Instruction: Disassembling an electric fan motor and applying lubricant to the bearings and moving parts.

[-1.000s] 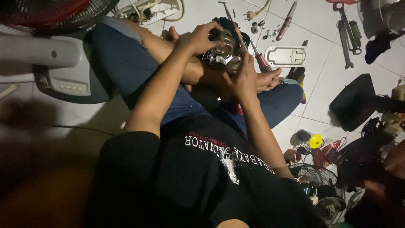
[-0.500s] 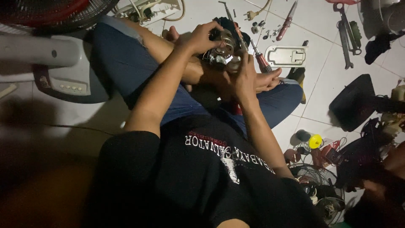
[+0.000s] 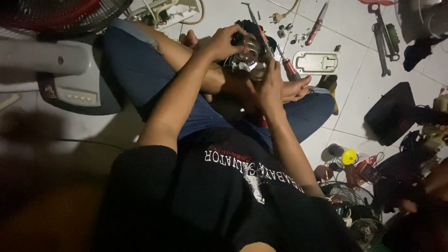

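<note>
Motor is gripped by left hand; screwdriver is pinched in right hand, tip at motor.

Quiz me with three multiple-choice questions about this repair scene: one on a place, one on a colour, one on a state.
1. Where is the metal motor part?
A. on a shelf
B. between both hands, over the lap
C. inside the fan base

2. What colour is the screwdriver handle?
A. red
B. green
C. white

3. How is the left hand?
A. flat on the tile floor
B. hanging free
C. gripping the motor part

Answers: 1 B, the right hand and left hand enclose it; 2 A, it shows red; 3 C, fingers curl over it.
</note>
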